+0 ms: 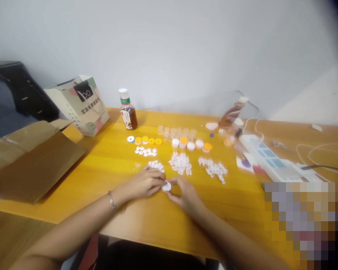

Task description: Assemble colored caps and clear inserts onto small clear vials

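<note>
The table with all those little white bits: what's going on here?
A person holds a white disc in both hands, the left hand and right hand meeting at it near the table's front. Loose white pieces lie in groups beyond. Behind those are yellow and white caps, and some clear cups.

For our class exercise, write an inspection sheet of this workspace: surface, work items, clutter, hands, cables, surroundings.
Surface: yellow-brown tabletop, wood-like.
Work items: white disc in hand; small white discs, white openwork pieces and yellow caps beyond.
Clutter: cardboard box, paper bag, bottle of dark liquid.
Hands: right hand pinches the disc; left hand at its edge, grip unclear.
Cables: black cable at right.
Surroundings: pale wall behind; lower-right corner pixelated.
</note>
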`<state>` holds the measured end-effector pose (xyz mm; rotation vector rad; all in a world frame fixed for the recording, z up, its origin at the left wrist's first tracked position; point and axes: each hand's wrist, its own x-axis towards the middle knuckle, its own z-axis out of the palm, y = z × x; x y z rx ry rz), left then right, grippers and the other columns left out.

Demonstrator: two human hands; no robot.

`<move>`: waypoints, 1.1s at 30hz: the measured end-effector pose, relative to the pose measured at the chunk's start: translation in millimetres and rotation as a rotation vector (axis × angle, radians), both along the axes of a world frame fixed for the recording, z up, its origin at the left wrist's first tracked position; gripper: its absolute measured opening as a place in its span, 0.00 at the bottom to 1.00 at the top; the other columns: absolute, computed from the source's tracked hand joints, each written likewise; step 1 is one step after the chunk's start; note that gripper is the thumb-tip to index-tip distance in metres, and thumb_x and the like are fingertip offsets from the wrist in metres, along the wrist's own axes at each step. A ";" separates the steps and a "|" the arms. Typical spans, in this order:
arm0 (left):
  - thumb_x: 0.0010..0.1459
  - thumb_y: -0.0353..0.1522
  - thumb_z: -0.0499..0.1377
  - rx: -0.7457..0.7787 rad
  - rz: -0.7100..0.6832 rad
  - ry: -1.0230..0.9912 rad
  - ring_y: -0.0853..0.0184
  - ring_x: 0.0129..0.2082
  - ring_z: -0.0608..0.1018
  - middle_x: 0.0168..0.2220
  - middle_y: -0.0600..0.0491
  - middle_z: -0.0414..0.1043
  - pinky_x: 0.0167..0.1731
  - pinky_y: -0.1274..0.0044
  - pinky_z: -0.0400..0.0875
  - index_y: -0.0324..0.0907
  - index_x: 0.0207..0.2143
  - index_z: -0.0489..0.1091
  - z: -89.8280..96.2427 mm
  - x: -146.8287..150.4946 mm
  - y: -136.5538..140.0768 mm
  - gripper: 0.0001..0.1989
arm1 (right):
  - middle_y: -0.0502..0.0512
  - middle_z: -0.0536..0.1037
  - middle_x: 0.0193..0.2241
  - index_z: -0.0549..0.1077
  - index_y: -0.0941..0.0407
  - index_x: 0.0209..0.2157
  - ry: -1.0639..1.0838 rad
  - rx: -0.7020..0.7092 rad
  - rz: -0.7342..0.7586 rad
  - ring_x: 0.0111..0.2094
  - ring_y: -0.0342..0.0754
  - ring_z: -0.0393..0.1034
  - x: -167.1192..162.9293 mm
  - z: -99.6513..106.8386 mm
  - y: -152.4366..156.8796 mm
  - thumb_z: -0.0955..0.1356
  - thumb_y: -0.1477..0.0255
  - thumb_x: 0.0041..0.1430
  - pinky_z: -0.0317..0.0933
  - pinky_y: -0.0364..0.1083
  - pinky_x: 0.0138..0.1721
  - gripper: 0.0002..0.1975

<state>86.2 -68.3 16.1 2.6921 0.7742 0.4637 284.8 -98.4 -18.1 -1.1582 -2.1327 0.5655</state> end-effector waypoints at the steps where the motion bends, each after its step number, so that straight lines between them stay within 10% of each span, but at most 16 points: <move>1: 0.59 0.30 0.49 -0.012 -0.001 -0.016 0.68 0.40 0.71 0.39 0.52 0.71 0.44 0.73 0.58 0.45 0.41 0.69 0.5 -1.2 0.4 0.11 | 0.55 0.74 0.33 0.64 0.54 0.37 0.000 0.001 0.002 0.37 0.50 0.69 0.4 -0.4 0.2 0.66 0.74 0.49 0.65 0.49 0.38 0.11; 11: 0.56 0.32 0.54 -0.164 0.236 -0.063 0.70 0.35 0.71 0.33 0.53 0.70 0.37 0.77 0.65 0.41 0.35 0.68 2.5 -34.3 16.0 0.06 | 0.54 0.73 0.33 0.64 0.55 0.38 -0.005 0.036 -0.017 0.36 0.49 0.68 2.3 1.1 3.0 0.67 0.74 0.50 0.64 0.48 0.38 0.12; 33: 0.57 0.30 0.52 -0.099 0.280 -0.162 0.69 0.33 0.71 0.31 0.51 0.69 0.35 0.76 0.66 0.39 0.32 0.68 -19.6 -7.9 6.4 0.06 | 0.55 0.73 0.33 0.63 0.54 0.38 0.012 0.062 0.018 0.36 0.50 0.69 1.5 2.8 4.5 0.66 0.75 0.49 0.65 0.49 0.37 0.13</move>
